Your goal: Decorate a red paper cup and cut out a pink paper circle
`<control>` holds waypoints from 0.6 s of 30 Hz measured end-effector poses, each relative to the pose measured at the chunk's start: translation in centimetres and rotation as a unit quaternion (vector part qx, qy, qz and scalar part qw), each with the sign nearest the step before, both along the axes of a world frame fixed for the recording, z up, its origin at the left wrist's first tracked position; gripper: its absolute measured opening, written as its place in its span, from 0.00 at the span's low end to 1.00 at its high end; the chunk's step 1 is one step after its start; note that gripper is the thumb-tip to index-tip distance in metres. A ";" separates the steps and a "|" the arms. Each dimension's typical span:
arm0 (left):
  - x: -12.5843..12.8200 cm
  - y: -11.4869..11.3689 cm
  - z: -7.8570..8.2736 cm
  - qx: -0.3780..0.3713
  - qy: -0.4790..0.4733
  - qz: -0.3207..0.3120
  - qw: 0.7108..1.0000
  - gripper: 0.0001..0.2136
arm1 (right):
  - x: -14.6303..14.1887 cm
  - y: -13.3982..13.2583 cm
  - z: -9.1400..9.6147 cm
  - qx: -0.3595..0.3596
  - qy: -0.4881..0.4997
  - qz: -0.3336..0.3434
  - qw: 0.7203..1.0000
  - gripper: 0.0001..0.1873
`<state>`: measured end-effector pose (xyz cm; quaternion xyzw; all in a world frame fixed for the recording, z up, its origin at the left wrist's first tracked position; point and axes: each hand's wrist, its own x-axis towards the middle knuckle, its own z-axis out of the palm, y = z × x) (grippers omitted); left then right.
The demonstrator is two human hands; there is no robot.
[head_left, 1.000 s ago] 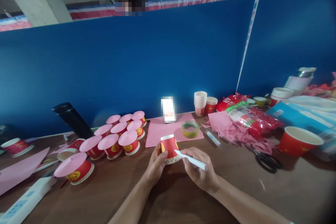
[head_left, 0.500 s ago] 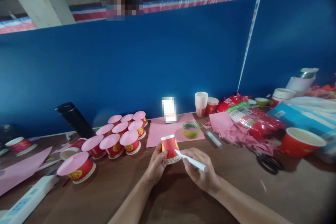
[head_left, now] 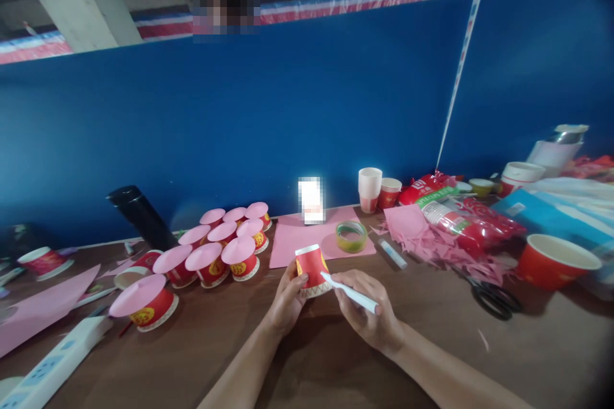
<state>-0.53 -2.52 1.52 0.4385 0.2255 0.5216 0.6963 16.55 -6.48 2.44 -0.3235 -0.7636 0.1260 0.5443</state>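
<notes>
A small red paper cup (head_left: pixel 311 267) stands upside down on the brown table (head_left: pixel 307 364), just in front of a pink paper sheet (head_left: pixel 297 241). My left hand (head_left: pixel 286 302) is wrapped round the cup's left side. My right hand (head_left: pixel 368 314) grips a white pen-like stick (head_left: pixel 349 292), whose tip touches the cup's right side near the rim.
Several upturned red cups topped with pink paper discs (head_left: pixel 211 249) cluster at the left, near a black flask (head_left: pixel 138 216) and a white power strip (head_left: pixel 45 367). A tape roll (head_left: pixel 351 236), pink scraps (head_left: pixel 432 243), scissors (head_left: pixel 494 299), cup packs (head_left: pixel 460 214) and a red bowl (head_left: pixel 551 261) lie right.
The view has drifted slightly, shifting the things on the table a little to the right. Both hands keep the same hold on the cup and the stick.
</notes>
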 end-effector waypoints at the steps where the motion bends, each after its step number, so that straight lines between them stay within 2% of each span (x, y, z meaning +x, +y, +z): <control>1: 0.0 0.0 0.0 0.000 -0.002 -0.001 1.000 0.17 | 0.0 0.0 0.0 0.002 0.003 0.002 1.000 0.15; 8: 0.1 0.1 0.0 0.003 -0.016 -0.003 1.000 0.11 | -0.1 0.0 0.1 0.012 0.002 0.016 1.000 0.14; 14: 0.2 -0.1 0.3 0.002 -0.003 0.008 1.000 0.18 | -0.1 0.0 0.1 0.018 0.001 0.001 1.000 0.14; 18: 0.0 0.0 0.2 -0.001 -0.024 -0.005 1.000 0.18 | 0.0 -0.1 0.3 0.021 -0.005 0.006 1.000 0.15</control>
